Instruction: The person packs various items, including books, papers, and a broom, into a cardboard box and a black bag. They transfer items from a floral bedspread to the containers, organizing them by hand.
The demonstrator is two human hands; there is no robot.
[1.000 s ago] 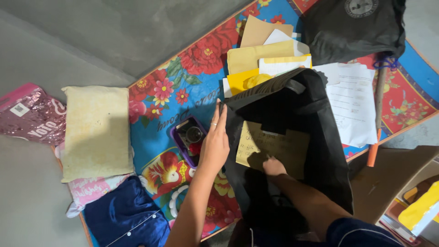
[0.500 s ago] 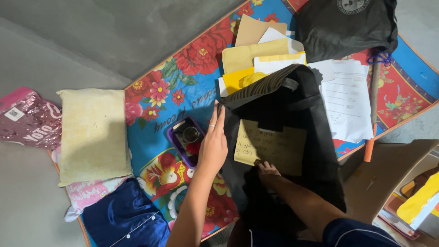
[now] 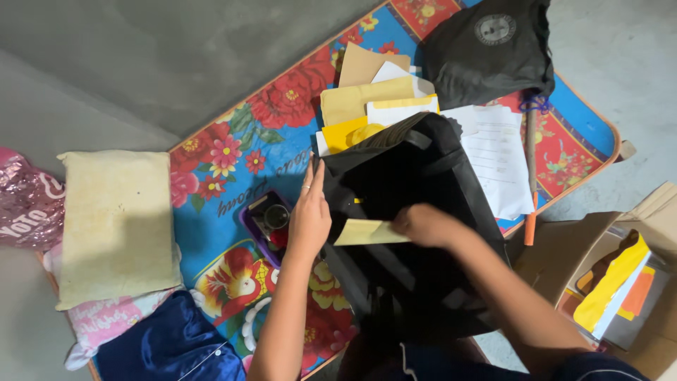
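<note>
Grey concrete floor (image 3: 141, 63) carries a flowered mat (image 3: 240, 162), and on it our black bag (image 3: 416, 204) stands open. Our left hand (image 3: 308, 215) lies flat, fingers straight, against the bag's rim; our right hand (image 3: 423, 224) pinches a yellow envelope (image 3: 367, 233) at the mouth. We judge it best to keep the rim spread and the envelope level so no corner catches. Loose folders (image 3: 367, 99) and white sheets (image 3: 497, 159) crowd the far side; a purple case (image 3: 266, 224) sits just beside our left wrist.
</note>
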